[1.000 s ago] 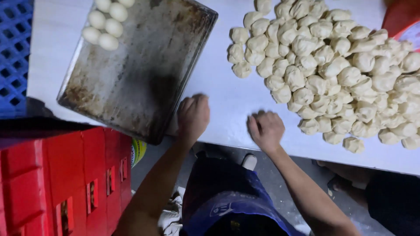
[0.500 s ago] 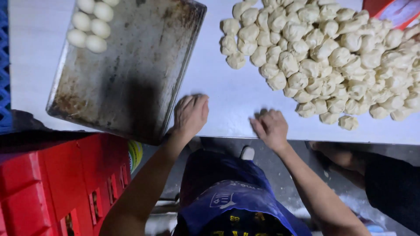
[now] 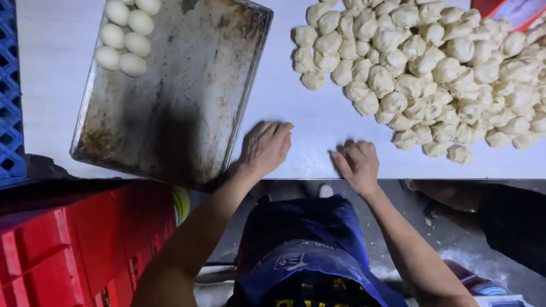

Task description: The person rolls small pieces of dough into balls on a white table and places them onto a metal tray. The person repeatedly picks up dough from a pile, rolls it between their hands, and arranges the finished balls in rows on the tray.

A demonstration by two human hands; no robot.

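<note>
1. Fingers of the left hand [image 3: 265, 146] lie curled, palm down, on the white table [image 3: 296, 122]; whether anything sits under the palm cannot be told.
2. Fingers of the right hand [image 3: 357, 165] are likewise bent over, palm down, near the table's front edge; any dough beneath them is hidden.
3. Both hands rest side by side, apart from each other, between the tray [image 3: 176, 91] and the dough heap [image 3: 432, 74].
4. Tray: a worn, stained metal sheet lying at an angle on the table, its near corner overhanging the edge, just beside the left hand.
5. Rolled balls [image 3: 125, 37]: smooth, pale, set in close rows at the tray's far left corner; most of the sheet is bare.
6. Dough heap: many rough, creased lumps piled on the table beyond and to the right of the right hand, not touching it.
7. Red crates [image 3: 68, 239] stand below the table at lower left; a blue crate [image 3: 10, 96] shows at the left border.
8. Blue apron [image 3: 307, 250] covers the person's front, between the forearms.
</note>
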